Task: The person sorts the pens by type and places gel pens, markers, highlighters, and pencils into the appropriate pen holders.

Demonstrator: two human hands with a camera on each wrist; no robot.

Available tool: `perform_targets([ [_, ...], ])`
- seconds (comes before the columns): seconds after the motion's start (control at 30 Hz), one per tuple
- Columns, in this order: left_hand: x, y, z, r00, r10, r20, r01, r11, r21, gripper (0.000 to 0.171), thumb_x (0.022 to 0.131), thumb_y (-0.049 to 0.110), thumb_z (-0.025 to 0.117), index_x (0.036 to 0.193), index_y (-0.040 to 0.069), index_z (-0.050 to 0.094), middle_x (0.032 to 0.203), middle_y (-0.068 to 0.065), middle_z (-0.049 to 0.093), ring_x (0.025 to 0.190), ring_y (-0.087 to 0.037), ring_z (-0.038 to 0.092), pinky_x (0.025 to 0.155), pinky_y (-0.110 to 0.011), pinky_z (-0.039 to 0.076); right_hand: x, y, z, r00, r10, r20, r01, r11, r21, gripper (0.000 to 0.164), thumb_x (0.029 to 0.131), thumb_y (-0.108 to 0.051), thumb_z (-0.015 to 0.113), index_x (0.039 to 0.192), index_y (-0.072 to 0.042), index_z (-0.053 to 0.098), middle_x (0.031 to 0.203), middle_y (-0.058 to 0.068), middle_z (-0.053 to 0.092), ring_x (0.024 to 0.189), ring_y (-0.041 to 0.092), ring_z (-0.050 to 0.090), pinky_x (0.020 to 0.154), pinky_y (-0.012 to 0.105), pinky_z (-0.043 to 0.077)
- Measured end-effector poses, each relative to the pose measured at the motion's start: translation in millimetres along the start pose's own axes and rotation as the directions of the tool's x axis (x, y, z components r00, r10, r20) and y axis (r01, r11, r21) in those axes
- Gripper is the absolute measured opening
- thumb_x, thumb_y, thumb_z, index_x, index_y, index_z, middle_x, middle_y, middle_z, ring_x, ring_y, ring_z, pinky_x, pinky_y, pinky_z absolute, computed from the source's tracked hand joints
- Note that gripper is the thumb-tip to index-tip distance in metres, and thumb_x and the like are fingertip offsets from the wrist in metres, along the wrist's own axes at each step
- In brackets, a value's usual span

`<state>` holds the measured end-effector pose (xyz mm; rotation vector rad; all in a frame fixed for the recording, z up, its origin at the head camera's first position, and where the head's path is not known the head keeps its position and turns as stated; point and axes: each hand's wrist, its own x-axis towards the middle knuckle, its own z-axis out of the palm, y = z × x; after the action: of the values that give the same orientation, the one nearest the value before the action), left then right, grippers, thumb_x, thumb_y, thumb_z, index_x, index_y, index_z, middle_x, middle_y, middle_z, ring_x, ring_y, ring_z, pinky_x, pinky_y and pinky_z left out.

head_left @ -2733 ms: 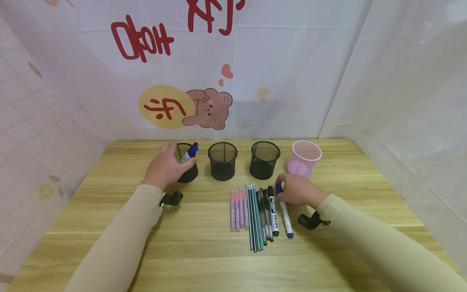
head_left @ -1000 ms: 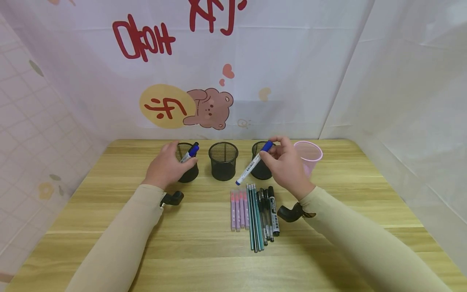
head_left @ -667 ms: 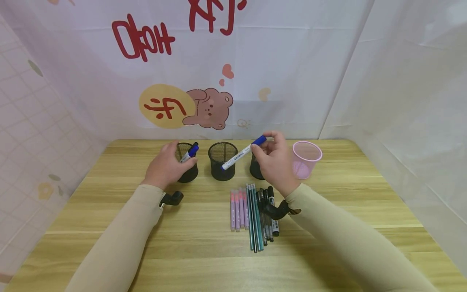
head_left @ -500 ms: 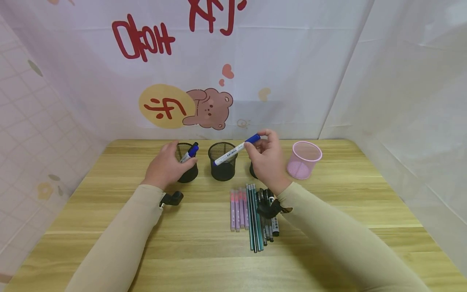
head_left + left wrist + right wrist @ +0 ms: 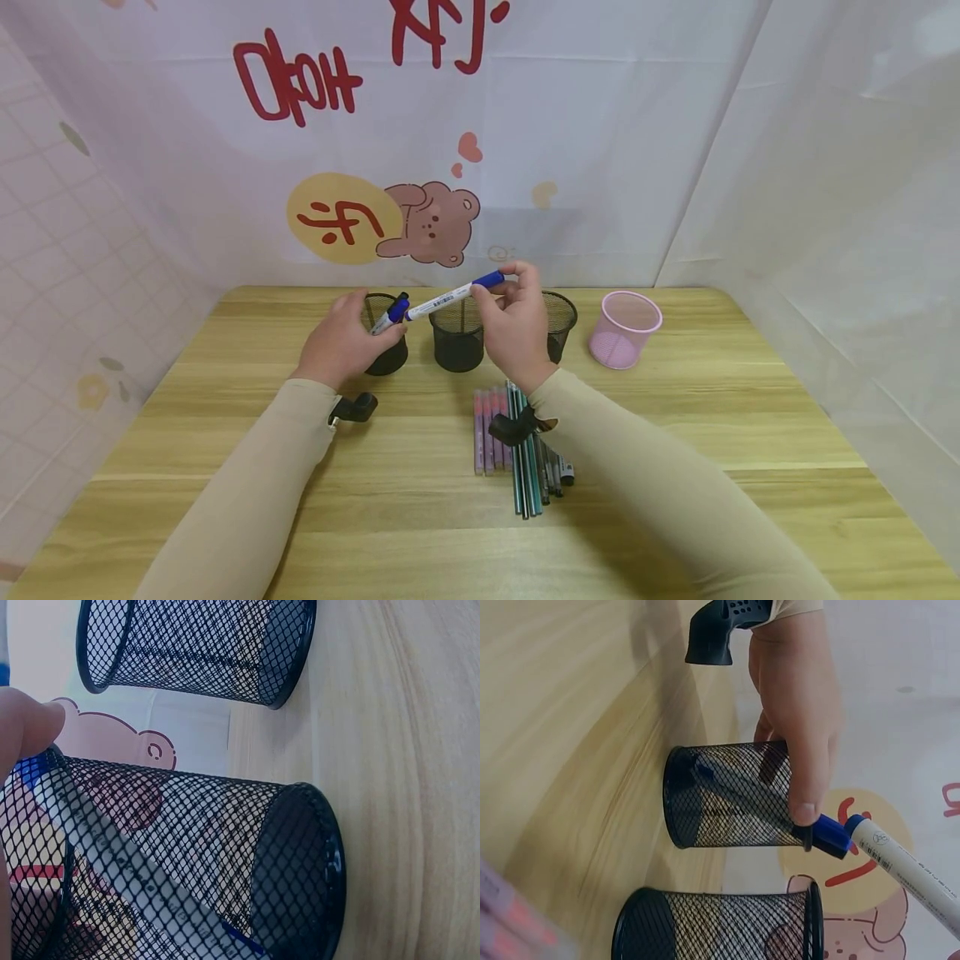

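My left hand [image 5: 339,343] holds the leftmost black mesh pen cup [image 5: 388,362] by its rim, thumb on the near side. A blue-capped marker [image 5: 829,836] and a black-capped one [image 5: 402,297] lean out of this cup. In the left wrist view, a white marker barrel [image 5: 135,870] slants down through the mesh. My right hand [image 5: 519,329] pinches another white marker [image 5: 444,302] near its blue cap. That marker is tilted, its lower end close to the caps at the left cup's rim. From the right wrist, its blue end appears beside the blue cap; contact cannot be told.
To the right stand a second black mesh cup [image 5: 458,352], a third [image 5: 562,321] partly behind my right hand, and a pink cup [image 5: 624,337]. In front lie pink-purple highlighters [image 5: 483,446], teal and black pencils [image 5: 527,496], black pens [image 5: 553,482] and a black marker [image 5: 567,475], partly covered by my right forearm.
My right hand has lifted the blue-capped marker from the table and carried it left, past the third and second cups to the leftmost one. My left hand stays at its cup.
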<state>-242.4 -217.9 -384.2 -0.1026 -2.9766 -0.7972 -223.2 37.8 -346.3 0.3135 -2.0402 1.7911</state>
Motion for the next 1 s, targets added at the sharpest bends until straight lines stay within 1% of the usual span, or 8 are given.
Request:
perform_targets([
  [0.13, -0.1, 0.0, -0.2, 1.000, 0.001, 0.000, -0.001, 1.000, 0.000, 0.104, 0.091, 0.073, 0.061, 0.163, 0.005, 0.030, 0.160, -0.025, 0.041, 0.134, -0.046, 0.055, 0.106, -0.067, 0.050, -1, -1, 8, 1.000, -0.006, -0.004, 0.006, 1.000, -0.017, 0.036, 0.101, -0.009, 0.070, 0.128, -0.005, 0.047, 0.098, 0.019, 0.072, 0.067, 0.012, 0.055, 0.058, 0.023, 0.043],
  [0.23, -0.1, -0.3, -0.3, 1.000, 0.002, -0.001, -0.002, 1.000, -0.002, 0.103, 0.092, 0.073, 0.061, 0.163, 0.005, 0.031, 0.159, -0.025, 0.042, 0.132, -0.044, 0.056, 0.106, -0.067, 0.050, -1, 0, 12, 1.000, -0.002, 0.007, 0.002, 1.000, -0.026, 0.035, 0.101, -0.009, 0.069, 0.128, -0.005, 0.047, 0.100, 0.020, 0.073, 0.068, 0.012, 0.055, 0.059, 0.023, 0.043],
  [0.47, -0.2, -0.3, -0.4, 1.000, 0.005, -0.003, -0.005, 1.000, -0.011, 0.102, 0.092, 0.071, 0.062, 0.163, 0.005, 0.031, 0.160, -0.025, 0.042, 0.133, -0.044, 0.055, 0.106, -0.067, 0.050, -1, 4, 20, 0.999, -0.014, 0.028, 0.016, 0.997, -0.070, 0.035, 0.102, -0.009, 0.068, 0.129, -0.006, 0.046, 0.102, 0.019, 0.074, 0.071, 0.014, 0.057, 0.059, 0.023, 0.044],
  [0.7, -0.9, 0.3, -0.6, 1.000, 0.005, -0.007, -0.005, 1.000, -0.013, 0.103, 0.091, 0.072, 0.062, 0.163, 0.005, 0.031, 0.159, -0.025, 0.043, 0.129, -0.044, 0.057, 0.105, -0.066, 0.051, -2, 4, 26, 0.998, -0.042, 0.056, 0.046, 0.997, -0.058, 0.030, 0.103, -0.009, 0.066, 0.127, -0.003, 0.049, 0.103, 0.022, 0.075, 0.069, 0.014, 0.055, 0.058, 0.023, 0.043],
  [0.87, -0.5, 0.2, -0.3, 1.000, 0.013, -0.010, -0.014, 1.000, -0.009, 0.103, 0.092, 0.072, 0.061, 0.163, 0.004, 0.032, 0.160, -0.025, 0.042, 0.132, -0.045, 0.056, 0.106, -0.067, 0.050, -2, 4, 30, 0.996, -0.071, 0.059, 0.074, 0.996, -0.050, 0.026, 0.102, -0.008, 0.067, 0.124, -0.004, 0.053, 0.102, 0.019, 0.076, 0.068, 0.013, 0.056, 0.058, 0.023, 0.042],
  [1.0, -0.3, -0.3, -0.2, 1.000, 0.013, -0.006, -0.013, 1.000, -0.004, 0.104, 0.092, 0.073, 0.060, 0.163, 0.003, 0.031, 0.160, -0.025, 0.042, 0.133, -0.045, 0.056, 0.106, -0.066, 0.050, -2, 5, 33, 0.995, -0.078, 0.059, 0.082, 0.995, -0.065, 0.025, 0.102, -0.010, 0.068, 0.123, -0.004, 0.056, 0.101, 0.017, 0.077, 0.068, 0.014, 0.057, 0.057, 0.023, 0.043],
])
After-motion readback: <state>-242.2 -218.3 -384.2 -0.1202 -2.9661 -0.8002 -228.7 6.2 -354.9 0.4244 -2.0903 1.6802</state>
